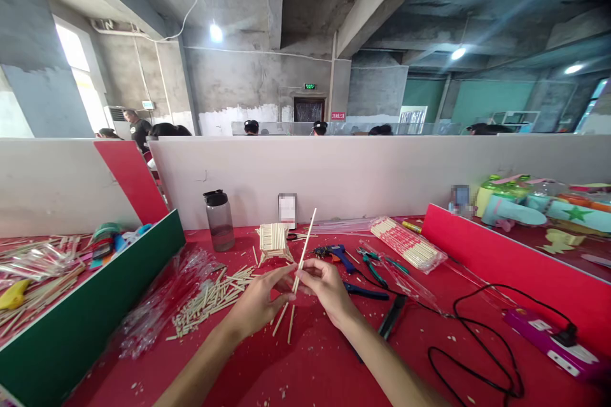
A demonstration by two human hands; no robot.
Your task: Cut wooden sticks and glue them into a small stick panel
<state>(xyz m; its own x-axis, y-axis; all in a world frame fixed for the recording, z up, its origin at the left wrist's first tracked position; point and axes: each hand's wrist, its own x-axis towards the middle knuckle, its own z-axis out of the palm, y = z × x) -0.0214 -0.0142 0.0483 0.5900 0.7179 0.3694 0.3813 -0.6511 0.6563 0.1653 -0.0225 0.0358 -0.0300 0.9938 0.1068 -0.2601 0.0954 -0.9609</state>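
A long pale wooden chopstick [308, 238] is held up at a slant between my hands. My right hand [329, 289] pinches it between thumb and fingers. At its lower part, the fingers of my left hand [262, 300] close in on it, partly hiding the contact. Two more sticks [291, 324] point down below my fingers; whether they are held or lying on the table is unclear. Just behind my hands stands a small model built of sticks [273, 240]. Left of my left hand lies a pile of short cut sticks [212, 299].
A glue gun [337, 253], pliers [375, 269] and a blue-handled tool [366, 292] lie right of my hands. Packaged chopsticks [408, 243], a black cable [482, 337] and a purple power strip [548, 340] are farther right. A bottle [219, 221] and phone [287, 210] stand behind.
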